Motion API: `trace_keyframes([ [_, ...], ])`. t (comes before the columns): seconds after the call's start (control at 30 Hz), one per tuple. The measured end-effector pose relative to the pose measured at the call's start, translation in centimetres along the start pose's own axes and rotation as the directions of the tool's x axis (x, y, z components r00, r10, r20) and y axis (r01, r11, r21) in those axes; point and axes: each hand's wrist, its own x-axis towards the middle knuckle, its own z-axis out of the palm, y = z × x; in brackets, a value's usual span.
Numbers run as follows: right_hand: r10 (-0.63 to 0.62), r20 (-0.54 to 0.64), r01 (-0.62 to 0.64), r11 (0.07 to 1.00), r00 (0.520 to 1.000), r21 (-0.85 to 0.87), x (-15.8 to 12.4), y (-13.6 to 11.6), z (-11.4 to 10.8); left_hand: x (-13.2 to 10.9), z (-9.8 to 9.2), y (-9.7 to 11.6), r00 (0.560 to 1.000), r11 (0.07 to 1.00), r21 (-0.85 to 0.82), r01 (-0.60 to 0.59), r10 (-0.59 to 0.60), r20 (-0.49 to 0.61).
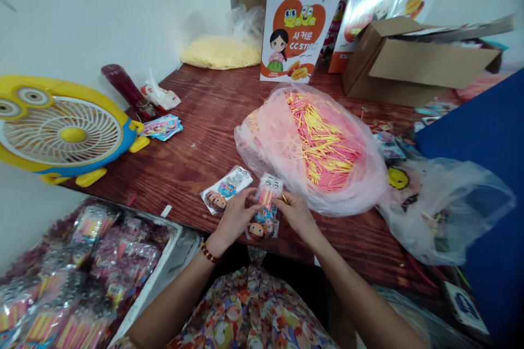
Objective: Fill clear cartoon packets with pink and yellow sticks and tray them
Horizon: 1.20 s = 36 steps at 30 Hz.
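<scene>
My left hand (234, 218) and my right hand (295, 214) both grip a small clear packet (266, 208) printed with cartoon faces, with pink and yellow sticks inside it. I hold it just above the near edge of the brown wooden table (196, 142). A second packet (226, 189) of the same kind lies flat on the table just left of my left hand. Right behind my hands sits a big clear plastic bag (315, 147) heaped with loose pink and yellow sticks.
A yellow cartoon desk fan (61, 131) stands at the table's left end. A tray (164, 262) below left holds several filled packets. A "CC STICK" carton (301, 16), an open cardboard box (409, 60) and a crumpled clear bag (442, 207) stand behind and to the right.
</scene>
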Motion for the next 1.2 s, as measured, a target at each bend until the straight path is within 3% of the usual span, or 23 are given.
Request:
trace_keyframes([
  [0.1, -0.01, -0.061, -0.004, 0.976, 0.998, -0.216, -0.5, 0.1, 0.1, -0.1, 0.6, -1.0, 0.987, 0.942, 0.313, -0.119, 0.146, -0.066],
  [0.23, -0.069, -0.067, 0.038, 0.922, 0.995, -0.385, -2.1, -0.9, -1.2, -0.1, 1.3, -2.1, 0.97, 0.878, 0.436, -0.2, 0.24, -0.038],
  [0.33, -0.131, -0.094, 0.084, 0.916, 0.987, -0.392, -1.8, -1.2, -4.7, 0.1, 1.5, -2.4, 0.968, 0.861, 0.465, -0.207, 0.248, -0.029],
  [0.43, -0.104, -0.232, -0.01, 0.897, 0.967, -0.443, 0.7, -0.4, -10.0, 0.3, 1.5, -2.3, 0.969, 0.848, 0.485, -0.214, 0.248, -0.007],
  [0.53, -0.016, -0.223, -0.132, 0.766, 0.975, -0.63, 4.2, 1.0, -14.3, 0.4, 1.1, -2.0, 0.962, 0.848, 0.476, -0.234, 0.273, -0.013],
  [0.6, -0.009, -0.223, -0.146, 0.732, 0.975, -0.665, 6.1, 1.7, -15.7, 0.6, 0.3, -1.8, 0.958, 0.853, 0.47, -0.228, 0.282, -0.047],
  [0.73, -0.007, -0.194, -0.134, 0.7, 0.981, -0.702, 8.8, 2.0, -15.8, 1.6, -2.5, -1.6, 0.954, 0.812, 0.567, -0.14, 0.264, -0.142],
  [0.9, 0.041, -0.153, -0.144, 0.637, 0.987, -0.757, 9.9, 1.1, -15.1, 2.8, -6.1, -1.0, 0.967, 0.639, 0.769, 0.021, 0.183, -0.179],
  [1.07, 0.156, -0.143, -0.207, 0.56, 0.977, -0.802, 9.1, 0.0, -14.1, 2.9, -7.1, -1.2, 0.975, 0.453, 0.879, 0.149, 0.079, -0.206],
  [1.2, 0.235, -0.185, -0.282, 0.499, 0.954, -0.819, 9.6, -0.7, -12.6, 3.2, -7.0, -1.7, 0.982, 0.441, 0.883, 0.16, 0.022, -0.189],
])
